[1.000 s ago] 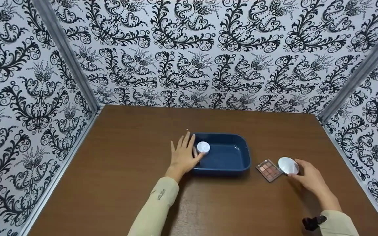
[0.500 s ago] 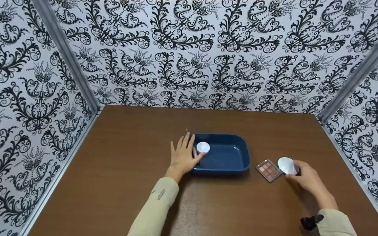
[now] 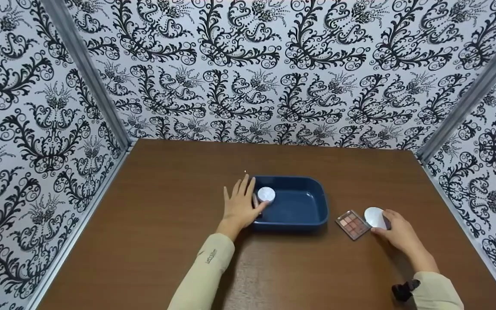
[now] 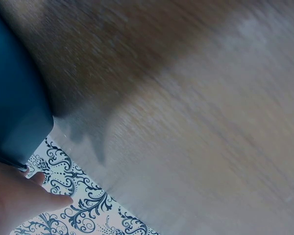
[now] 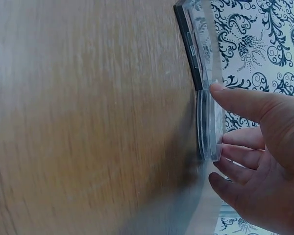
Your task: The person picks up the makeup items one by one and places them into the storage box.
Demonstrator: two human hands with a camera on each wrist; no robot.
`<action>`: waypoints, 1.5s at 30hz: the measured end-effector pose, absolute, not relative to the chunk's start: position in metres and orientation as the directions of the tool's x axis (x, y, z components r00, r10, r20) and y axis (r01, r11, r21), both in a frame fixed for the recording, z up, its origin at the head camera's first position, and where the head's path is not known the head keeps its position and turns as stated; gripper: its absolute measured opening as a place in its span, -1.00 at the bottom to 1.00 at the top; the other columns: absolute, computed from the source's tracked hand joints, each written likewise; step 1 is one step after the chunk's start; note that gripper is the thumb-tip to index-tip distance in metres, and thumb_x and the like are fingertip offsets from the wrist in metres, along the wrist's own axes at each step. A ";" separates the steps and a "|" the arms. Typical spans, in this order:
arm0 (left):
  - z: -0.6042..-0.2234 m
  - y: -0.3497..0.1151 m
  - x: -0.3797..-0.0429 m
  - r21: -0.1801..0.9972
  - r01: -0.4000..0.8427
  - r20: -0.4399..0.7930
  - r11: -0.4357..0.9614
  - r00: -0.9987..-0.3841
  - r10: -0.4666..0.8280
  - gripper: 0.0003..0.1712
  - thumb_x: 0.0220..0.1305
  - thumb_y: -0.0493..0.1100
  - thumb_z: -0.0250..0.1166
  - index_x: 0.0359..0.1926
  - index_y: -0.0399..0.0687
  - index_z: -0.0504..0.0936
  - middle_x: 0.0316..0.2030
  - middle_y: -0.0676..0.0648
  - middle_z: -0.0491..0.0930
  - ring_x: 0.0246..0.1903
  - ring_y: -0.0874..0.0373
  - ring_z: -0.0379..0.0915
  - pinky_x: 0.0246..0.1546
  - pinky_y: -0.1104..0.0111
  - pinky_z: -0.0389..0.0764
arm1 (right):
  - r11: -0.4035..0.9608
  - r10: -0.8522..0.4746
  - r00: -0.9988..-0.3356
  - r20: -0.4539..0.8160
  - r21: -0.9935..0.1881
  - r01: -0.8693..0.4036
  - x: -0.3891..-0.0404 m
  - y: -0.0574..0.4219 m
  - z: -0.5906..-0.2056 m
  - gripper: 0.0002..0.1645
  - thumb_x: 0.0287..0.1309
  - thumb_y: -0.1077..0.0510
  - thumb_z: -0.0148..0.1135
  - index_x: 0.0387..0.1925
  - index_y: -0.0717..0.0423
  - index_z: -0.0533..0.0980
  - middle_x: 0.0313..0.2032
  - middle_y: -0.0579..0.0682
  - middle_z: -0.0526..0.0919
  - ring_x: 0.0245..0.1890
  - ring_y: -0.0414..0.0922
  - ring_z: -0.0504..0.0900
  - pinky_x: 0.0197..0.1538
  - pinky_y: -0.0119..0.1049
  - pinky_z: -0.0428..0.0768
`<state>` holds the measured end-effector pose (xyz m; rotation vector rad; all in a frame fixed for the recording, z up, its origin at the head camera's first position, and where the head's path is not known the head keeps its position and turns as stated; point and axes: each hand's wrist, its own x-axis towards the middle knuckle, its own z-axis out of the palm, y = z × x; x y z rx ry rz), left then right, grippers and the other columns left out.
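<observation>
My left hand (image 3: 240, 206) rests over the left rim of a blue rectangular tray (image 3: 289, 225), fingers straight and spread. Inside the tray, beside the thumb, is a small white round jar or lid (image 3: 266, 194); a slim item (image 3: 255, 199) next to it is mostly covered by the hand. On the right, my right hand (image 3: 398, 230) holds a round compact with a shiny silver-white top (image 3: 375, 216) by its edges, thumb on the near side, fingers opposite. Touching the compact's left side is a square eyeshadow palette (image 3: 353, 224) with several pans, flat on the table.
The brown wooden table (image 3: 179, 181) meets a patterned back wall (image 3: 248, 86). Patterned side panels with grey metal posts (image 3: 97, 82) close in the left and right. A dark wrist-worn item (image 3: 405, 290) sits at the right sleeve.
My right hand has shifted slightly left, farther over the compact, which itself has moved only a little. The left hand, the tray and the palette have stayed put.
</observation>
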<state>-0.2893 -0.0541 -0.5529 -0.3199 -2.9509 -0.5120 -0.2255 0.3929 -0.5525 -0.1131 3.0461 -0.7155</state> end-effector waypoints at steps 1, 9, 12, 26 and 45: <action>-0.554 -0.054 -0.290 0.316 0.230 0.162 0.921 -0.969 0.186 0.01 0.27 0.52 0.01 0.57 0.12 0.09 0.58 -0.02 0.02 0.54 -0.05 -0.01 0.45 -0.28 -0.05 | 0.895 -0.069 -0.998 0.004 -0.442 -0.064 -0.225 0.392 -0.552 -0.09 0.18 0.06 0.37 0.27 0.68 0.23 0.27 0.66 0.23 0.27 0.57 0.24 0.29 0.41 0.25; -0.555 -0.055 -0.291 0.317 0.226 0.159 0.921 -0.970 0.183 0.03 0.26 0.55 -0.03 0.58 0.13 0.07 0.58 -0.01 0.01 0.55 -0.03 -0.04 0.47 -0.26 -0.07 | 0.900 -0.026 -0.999 -0.022 -0.437 -0.014 -0.227 0.391 -0.550 -0.10 0.21 0.02 0.36 0.27 0.64 0.25 0.26 0.64 0.29 0.26 0.55 0.29 0.26 0.38 0.32; -0.555 -0.054 -0.290 0.318 0.226 0.161 0.921 -0.970 0.182 0.03 0.26 0.55 -0.03 0.58 0.12 0.07 0.58 -0.02 0.00 0.55 -0.04 -0.04 0.47 -0.26 -0.07 | 0.899 0.000 -1.000 -0.029 -0.438 0.013 -0.228 0.392 -0.550 -0.12 0.20 0.02 0.37 0.27 0.61 0.27 0.24 0.63 0.32 0.23 0.54 0.32 0.23 0.39 0.36; -0.558 -0.055 -0.292 0.318 0.222 0.167 0.922 -0.970 0.176 0.03 0.26 0.53 0.00 0.58 0.12 0.05 0.58 -0.04 0.01 0.54 -0.07 -0.01 0.47 -0.27 -0.08 | 0.923 -0.038 -0.998 -0.058 -0.385 -0.013 -0.238 0.394 -0.543 -0.14 0.10 0.03 0.46 0.20 0.61 0.37 0.14 0.61 0.45 0.12 0.50 0.48 0.12 0.36 0.47; -0.559 -0.054 -0.292 0.353 0.218 0.160 0.910 -0.972 0.171 0.05 0.25 0.50 0.05 0.58 0.08 0.05 0.58 -0.04 0.01 0.54 -0.09 -0.02 0.47 -0.28 -0.14 | 0.934 -0.085 -0.994 -0.065 -0.353 -0.056 -0.244 0.397 -0.537 -0.08 -0.01 0.01 0.52 0.19 0.60 0.38 0.07 0.60 0.51 -0.03 0.40 0.58 0.05 0.32 0.51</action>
